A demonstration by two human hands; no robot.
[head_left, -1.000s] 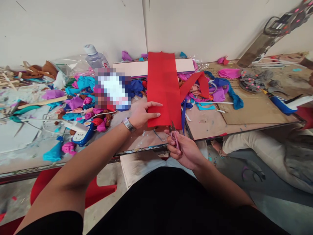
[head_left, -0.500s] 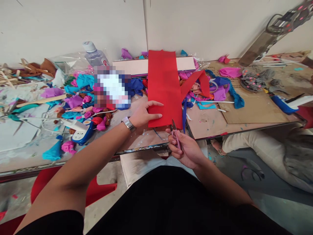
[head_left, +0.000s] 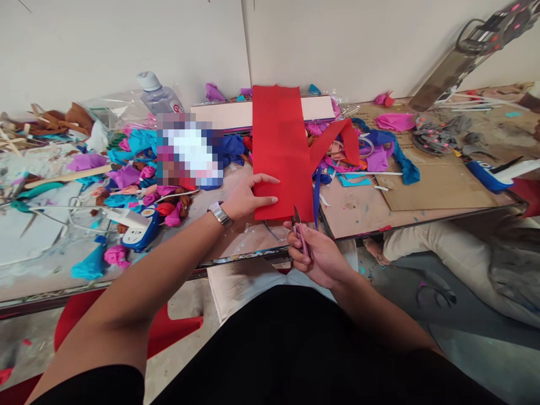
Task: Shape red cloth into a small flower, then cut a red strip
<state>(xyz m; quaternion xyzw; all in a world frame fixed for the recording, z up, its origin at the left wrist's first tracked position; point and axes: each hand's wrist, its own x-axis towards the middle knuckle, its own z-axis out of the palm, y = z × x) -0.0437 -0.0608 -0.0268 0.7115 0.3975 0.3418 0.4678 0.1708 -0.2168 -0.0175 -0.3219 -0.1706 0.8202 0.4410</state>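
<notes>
My left hand (head_left: pixel 248 197) lies on the lower left part of a long red sheet (head_left: pixel 280 140), thumb and forefinger spread apart. In my right hand (head_left: pixel 323 256) is a pair of scissors (head_left: pixel 302 242) with pink handles. Their dark blades point away from me and sit at the sheet's near edge, over its lower right part. Whether the blades bite into the sheet I cannot tell. Beside the sheet's right side runs a loose red strip (head_left: pixel 337 140), bent over at its far end.
Crumpled coloured scraps (head_left: pixel 126 174) crowd the left, near a clear bottle (head_left: pixel 160 98) and a blue and white power strip (head_left: pixel 139 230). A pale board (head_left: pixel 219 115) lies under the sheet's far part. Cardboard (head_left: pixel 439 185) is at right, with another person's leg (head_left: pixel 434 247) below.
The whole view has shifted very slightly. Both hands, the scissors and the red sheet keep nearly the same places relative to each other.
</notes>
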